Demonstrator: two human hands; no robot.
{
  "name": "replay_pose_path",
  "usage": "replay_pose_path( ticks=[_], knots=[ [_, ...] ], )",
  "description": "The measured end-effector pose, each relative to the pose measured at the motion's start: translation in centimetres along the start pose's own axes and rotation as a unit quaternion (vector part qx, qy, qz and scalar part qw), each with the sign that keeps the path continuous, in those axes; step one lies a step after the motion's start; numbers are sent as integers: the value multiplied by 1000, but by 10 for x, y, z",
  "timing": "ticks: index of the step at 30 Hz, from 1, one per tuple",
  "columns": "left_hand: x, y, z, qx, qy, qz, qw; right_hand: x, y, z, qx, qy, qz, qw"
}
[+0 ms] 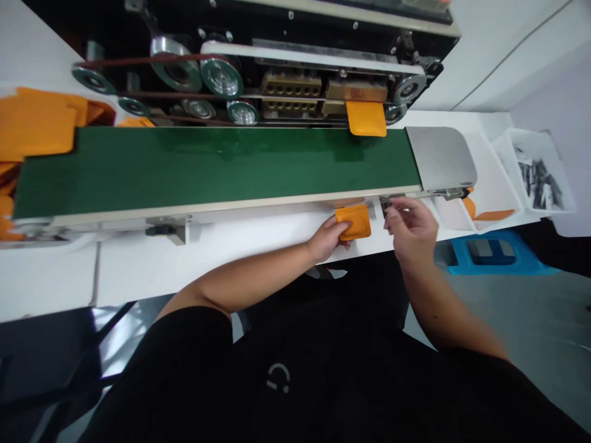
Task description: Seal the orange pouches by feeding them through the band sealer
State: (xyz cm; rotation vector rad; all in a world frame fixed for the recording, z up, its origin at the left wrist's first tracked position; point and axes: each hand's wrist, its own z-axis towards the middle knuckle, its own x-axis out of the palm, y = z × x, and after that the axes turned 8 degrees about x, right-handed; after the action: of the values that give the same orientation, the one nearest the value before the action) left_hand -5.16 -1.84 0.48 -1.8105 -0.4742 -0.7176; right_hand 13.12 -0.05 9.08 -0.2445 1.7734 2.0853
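Note:
My left hand (pixel 329 239) grips a small orange pouch (pixel 354 223), thumb on its face, just in front of the green conveyor belt (pixel 277 161). To the right of it, my right hand (pixel 413 227) is raised with thumb and fingertips pinched together. A small dark shape shows at those fingertips, but I cannot make out whether it is held. Another orange pouch (pixel 367 119) sticks out of the band sealing machine (pixel 295 89) above the belt's right part, its upper edge between the machine's bands.
Many orange pouches (pixel 37 126) are heaped at the belt's left end. On the right stand a white tray (pixel 494 184) with orange pouches and a white bin (pixel 512 163) of small dark packets. A blue plastic stool (pixel 498 255) is below the table's edge.

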Motion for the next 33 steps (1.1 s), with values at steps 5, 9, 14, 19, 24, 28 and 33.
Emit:
replay_pose_path(
  ticks=[5,9,14,19,24,28,33],
  knots=[
    [2,-1,-1,15,10,-3,1000,2,-27,-31,6,68,-113,991],
    [2,-3,0,13,22,-1,1000,6,-40,-38,11,58,-95,994],
    [1,-4,-1,13,39,4,999,11,-32,-44,-3,28,-73,997],
    [1,-10,-3,27,78,1,997,-2,-3,-17,26,-28,9,999],
    [1,-16,-5,21,100,10,995,-27,25,67,80,-152,152,973],
    [0,-13,-4,26,106,4,994,-35,40,130,161,-172,238,942],
    [-2,-9,-1,12,116,10,993,-24,41,164,211,-147,266,929]
  ],
)
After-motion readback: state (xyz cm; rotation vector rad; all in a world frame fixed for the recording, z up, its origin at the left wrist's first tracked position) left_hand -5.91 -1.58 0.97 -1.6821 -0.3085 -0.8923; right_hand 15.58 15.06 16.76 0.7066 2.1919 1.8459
